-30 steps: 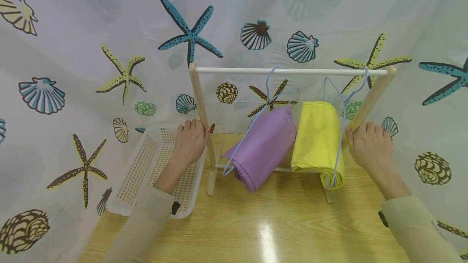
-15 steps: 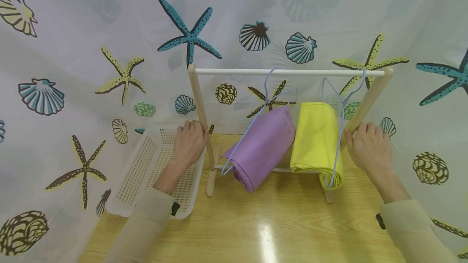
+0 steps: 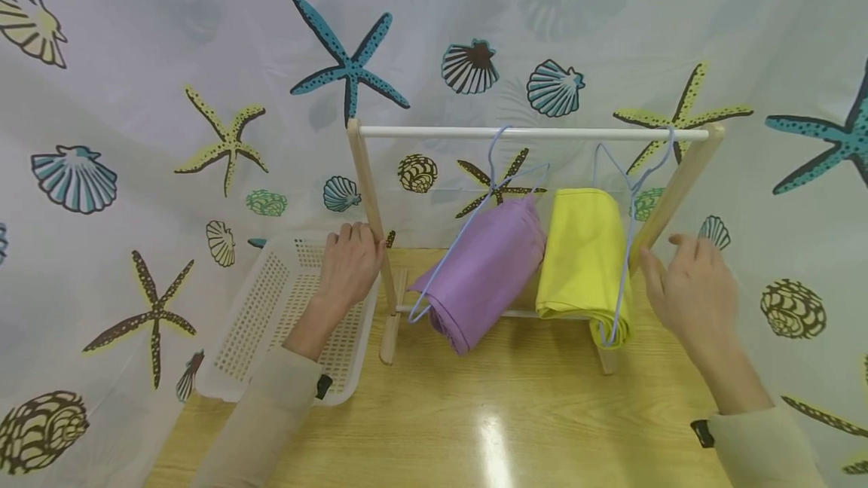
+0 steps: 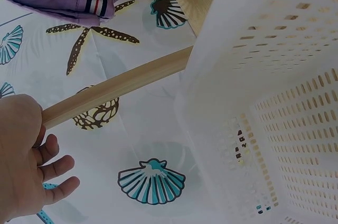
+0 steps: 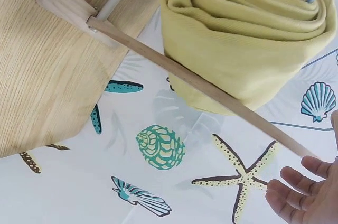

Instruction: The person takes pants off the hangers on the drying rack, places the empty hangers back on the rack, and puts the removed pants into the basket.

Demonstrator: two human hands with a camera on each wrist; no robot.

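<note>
A small wooden drying rack (image 3: 529, 132) with a white top bar stands on the table. My left hand (image 3: 351, 266) holds its left post (image 3: 371, 198), which meets the hand between thumb and fingers in the left wrist view. Beside the right post (image 3: 667, 198), my right hand (image 3: 698, 292) has relaxed, parted fingers and grips nothing; the right wrist view shows its fingertips close to the post's end. From the bar hang two blue hangers, one bearing folded purple cloth (image 3: 484, 269), the other folded yellow cloth (image 3: 583, 254).
A white perforated basket (image 3: 227, 352) stands left of the rack, under my left forearm. The wooden table (image 3: 434, 428) stretches in front. A curtain (image 3: 420, 6) printed with shells and starfish hangs behind and at the sides.
My right hand has loosened from the right post and moved slightly away, its fingers parting. My left hand stays on the left post. Rack and cloths look unmoved.
</note>
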